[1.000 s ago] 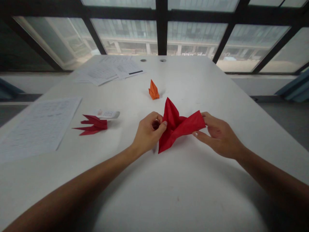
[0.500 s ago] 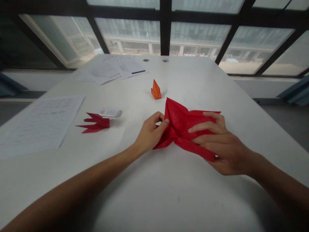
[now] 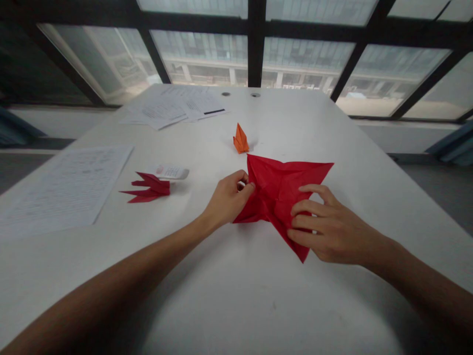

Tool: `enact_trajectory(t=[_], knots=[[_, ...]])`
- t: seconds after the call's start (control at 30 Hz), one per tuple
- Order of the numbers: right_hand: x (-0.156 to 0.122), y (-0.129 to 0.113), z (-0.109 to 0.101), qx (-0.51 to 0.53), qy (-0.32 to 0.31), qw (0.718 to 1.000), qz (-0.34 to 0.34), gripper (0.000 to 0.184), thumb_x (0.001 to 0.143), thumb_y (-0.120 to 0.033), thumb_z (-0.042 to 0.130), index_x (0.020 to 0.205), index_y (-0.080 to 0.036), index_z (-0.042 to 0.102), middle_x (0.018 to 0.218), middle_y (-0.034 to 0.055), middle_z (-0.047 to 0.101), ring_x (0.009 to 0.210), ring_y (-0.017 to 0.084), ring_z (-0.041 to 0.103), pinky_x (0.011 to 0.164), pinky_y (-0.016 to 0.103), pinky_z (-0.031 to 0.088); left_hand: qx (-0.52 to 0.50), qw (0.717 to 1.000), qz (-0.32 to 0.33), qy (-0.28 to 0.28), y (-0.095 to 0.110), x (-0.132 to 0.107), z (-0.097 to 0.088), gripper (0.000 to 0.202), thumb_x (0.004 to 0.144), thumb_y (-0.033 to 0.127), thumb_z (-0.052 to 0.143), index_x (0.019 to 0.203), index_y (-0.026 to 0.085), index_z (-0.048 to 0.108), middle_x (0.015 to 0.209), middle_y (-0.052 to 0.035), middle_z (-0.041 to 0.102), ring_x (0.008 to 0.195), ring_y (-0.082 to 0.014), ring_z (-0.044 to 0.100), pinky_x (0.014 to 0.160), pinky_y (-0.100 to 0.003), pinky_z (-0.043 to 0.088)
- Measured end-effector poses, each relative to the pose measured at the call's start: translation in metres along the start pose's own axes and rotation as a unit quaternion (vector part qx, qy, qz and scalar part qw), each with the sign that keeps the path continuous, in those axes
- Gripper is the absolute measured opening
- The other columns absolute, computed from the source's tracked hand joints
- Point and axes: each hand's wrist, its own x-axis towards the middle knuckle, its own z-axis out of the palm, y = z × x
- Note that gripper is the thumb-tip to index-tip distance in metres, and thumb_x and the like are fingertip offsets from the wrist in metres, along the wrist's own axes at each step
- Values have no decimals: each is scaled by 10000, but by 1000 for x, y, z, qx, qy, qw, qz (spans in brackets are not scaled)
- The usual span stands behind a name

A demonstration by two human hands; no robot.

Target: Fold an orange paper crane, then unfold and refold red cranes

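Tear risk in the red origami paper (image 3: 281, 197) from overpulling between the pinching left hand (image 3: 227, 199) and the open, flat-pressing right hand (image 3: 332, 224).

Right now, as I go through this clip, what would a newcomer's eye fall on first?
The large red origami sheet at the middle of the view stands out first, gripped at its edge by the left hand, with the right hand on it. Beyond it stands a small orange paper fold, and to the left lies a spiky red paper fold.

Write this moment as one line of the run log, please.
left hand: holds red origami paper | right hand: rests on it
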Motion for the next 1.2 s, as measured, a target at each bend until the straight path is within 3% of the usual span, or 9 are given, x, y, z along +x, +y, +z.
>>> enact_trajectory(t=[0.23, 0.53, 0.67, 0.77, 0.87, 0.93, 1.0, 1.1, 1.2], knots=[[-4, 6, 7, 2, 84, 996, -21, 218, 896, -52, 624, 846, -249, 703, 883, -6, 759, 923, 198, 670, 1091, 525, 422, -40, 999, -28, 14, -1, 5, -2, 112, 817, 247, 564, 717, 196, 559, 666, 26, 593, 611, -138, 521, 543, -242, 390], [-10, 18, 13, 62, 290, 949, 103, 272, 785, -19, 629, 773, -289, 667, 772, -17, 752, 811, 230, 680, 940, 528, 524, -176, 983, -43, -5, -7, 10, -5, 169, 831, 302, 625, 745, 193, 529, 670, 39, 543, 603, -117, 495, 557, -240, 374], [-12, 26, 11, 68, 327, 936, 108, 265, 772, -10, 674, 771, -275, 666, 792, 13, 761, 878, 259, 696, 960, 546, 542, -190, 981, -47, -3, -10, 12, -5, 204, 842, 330, 646, 760, 191, 523, 663, 45, 517, 591, -106, 469, 547, -226, 356], [-15, 32, 15, 52, 281, 956, 72, 265, 780, 3, 672, 807, -260, 682, 881, 13, 792, 959, 255, 707, 1028, 547, 511, -175, 983, -64, 4, -15, 14, -6, 210, 872, 365, 620, 789, 197, 524, 685, 40, 533, 600, -115, 491, 544, -224, 376], [-16, 36, 24, 34, 113, 992, 55, 317, 800, 34, 588, 928, -222, 723, 1046, 35, 804, 1097, 273, 695, 1112, 566, 443, -75, 996, -47, 24, -22, 15, -8, 216, 916, 400, 580, 835, 204, 540, 747, 17, 601, 631, -138, 545, 560, -241, 421], [-15, 37, 30, 47, -3, 997, 65, 393, 816, 40, 524, 1066, -176, 737, 1127, 77, 791, 1133, 279, 691, 1105, 540, 458, 31, 998, -32, 32, -25, 13, -10, 187, 936, 386, 566, 886, 205, 563, 819, -9, 655, 664, -159, 594, 590, -265, 456], [-14, 35, 31, 67, -47, 992, 100, 458, 822, 39, 478, 1158, -140, 733, 1184, 120, 775, 1128, 277, 697, 1075, 504, 492, 131, 991, -10, 28, -27, 10, -10, 134, 947, 336, 559, 987, 210, 579, 919, -32, 686, 688, -175, 633, 623, -293, 489], [-10, 27, 23, 116, -88, 975, 167, 504, 869, -35, 509, 1326, -171, 674, 1274, 110, 745, 1158, 272, 683, 1092, 496, 483, 275, 958, 73, 44, -28, 4, -6, 290, 918, 212, 574, 1207, 208, 555, 1201, -110, 656, 890, -238, 688, 740, -359, 552], [-6, 15, 12, 156, -124, 962, 185, 497, 926, -242, 617, 1422, -199, 617, 1344, 118, 702, 1214, 310, 641, 1112, 526, 461, 394, 894, 205, 64, -28, 0, -1, 476, 879, 106, 590, 1347, 176, 533, 1399, -186, 553, 1221, -338, 588, 976, -472, 532]])
